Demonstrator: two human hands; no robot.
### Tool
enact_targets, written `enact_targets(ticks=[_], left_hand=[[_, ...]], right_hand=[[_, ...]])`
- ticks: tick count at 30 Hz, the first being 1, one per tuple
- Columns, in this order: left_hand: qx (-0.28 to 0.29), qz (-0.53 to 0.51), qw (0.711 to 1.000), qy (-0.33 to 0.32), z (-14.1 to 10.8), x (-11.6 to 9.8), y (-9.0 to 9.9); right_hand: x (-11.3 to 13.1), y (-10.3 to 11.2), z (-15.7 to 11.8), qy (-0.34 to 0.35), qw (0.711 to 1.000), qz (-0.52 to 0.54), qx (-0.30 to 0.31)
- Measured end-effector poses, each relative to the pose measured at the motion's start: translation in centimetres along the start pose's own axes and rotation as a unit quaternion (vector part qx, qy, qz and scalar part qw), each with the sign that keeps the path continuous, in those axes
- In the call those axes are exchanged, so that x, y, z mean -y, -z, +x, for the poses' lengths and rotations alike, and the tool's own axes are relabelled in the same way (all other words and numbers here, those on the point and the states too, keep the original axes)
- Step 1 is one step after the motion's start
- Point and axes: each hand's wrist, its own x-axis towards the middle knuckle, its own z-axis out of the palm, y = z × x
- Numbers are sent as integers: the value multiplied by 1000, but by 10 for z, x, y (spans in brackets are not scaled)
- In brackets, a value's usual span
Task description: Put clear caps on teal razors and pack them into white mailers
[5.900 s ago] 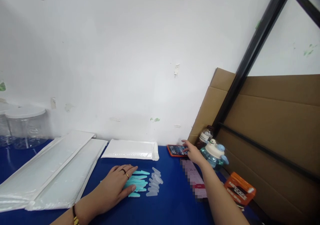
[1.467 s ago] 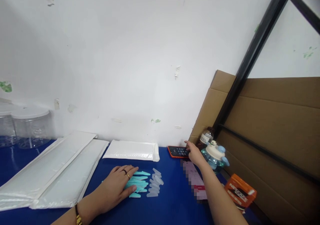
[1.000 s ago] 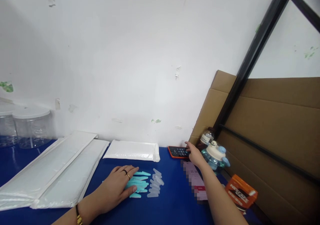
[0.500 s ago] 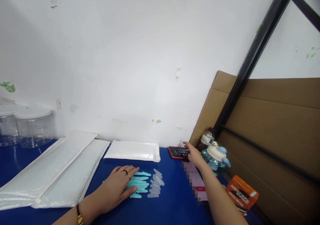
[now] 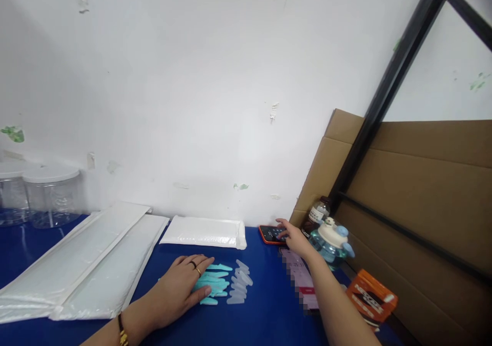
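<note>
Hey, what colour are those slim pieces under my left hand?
The pieces are turquoise, seen in the head view.

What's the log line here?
left hand: on teal pieces | right hand: over phone, contact unclear | translucent pieces: beside teal pieces

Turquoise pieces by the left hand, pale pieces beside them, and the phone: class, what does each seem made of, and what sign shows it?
Turquoise pieces: probably moulded plastic, fairly matt; even colour suggests it.
Pale pieces: likely thin, translucent plastic; a bluish tint seems to show through.
Phone: dark, lit screen, likely smooth glass; its orange-red edge could be plastic or rubber.
</note>
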Motion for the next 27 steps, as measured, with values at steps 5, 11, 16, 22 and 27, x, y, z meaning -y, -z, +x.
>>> enact_targets(ticks=[5,11,16,22,27], left_hand=[[9,-9,1000,6,-1,-1,1],[4,-10,1000,1,0,0,0],[1,-6,1000,3,0,1,-2],[-2,-10,1000,-6,-1,5,-4],[-5,-13,1000,-9,-1,4,-3]], right_hand=[[-6,2,1,-15,998,-56,-12],[-6,11,3,-7,997,-38,-60],[-9,21,2,-11,995,-45,-86],[-15,22,2,-34,992,-69,-95],[-19,20,3,-39,993,-63,-88]])
